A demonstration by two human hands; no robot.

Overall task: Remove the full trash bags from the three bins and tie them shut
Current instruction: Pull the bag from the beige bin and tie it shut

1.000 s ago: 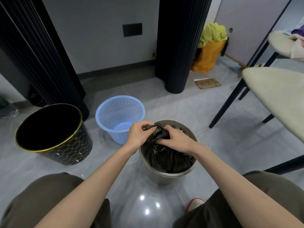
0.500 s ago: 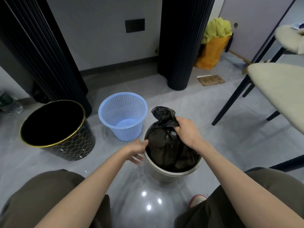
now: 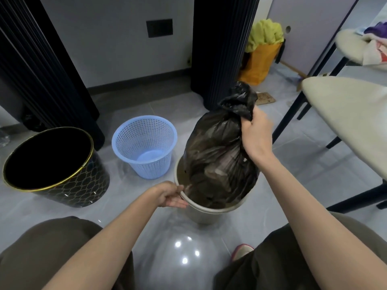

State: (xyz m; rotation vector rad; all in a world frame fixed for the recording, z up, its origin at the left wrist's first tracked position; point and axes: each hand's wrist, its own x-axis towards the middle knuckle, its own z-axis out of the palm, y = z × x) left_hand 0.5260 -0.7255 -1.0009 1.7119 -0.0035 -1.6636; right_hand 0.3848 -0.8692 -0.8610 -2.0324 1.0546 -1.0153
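A full black trash bag [image 3: 217, 155] hangs half out of the beige bin [image 3: 206, 212] in front of me. My right hand [image 3: 254, 136] grips the bag's gathered neck just below the bunched top. My left hand [image 3: 170, 194] holds the beige bin's near-left rim, thumb over the edge and fingers under it. The blue mesh basket [image 3: 144, 146] stands behind and left with no bag inside. The black bin with a gold rim [image 3: 54, 166] sits at far left, its inside dark.
A chair with a cream seat [image 3: 347, 114] and dark legs stands close on the right. A fluted black column [image 3: 222, 49] rises behind the bag. An orange bag [image 3: 259, 61] with yellow-green cloth and a cardboard piece [image 3: 265, 98] lie beyond. My knees frame the bottom.
My right hand has lifted the bag up and to the right, so most of it now stands above the bin rim. My left hand left the bag and took the rim.
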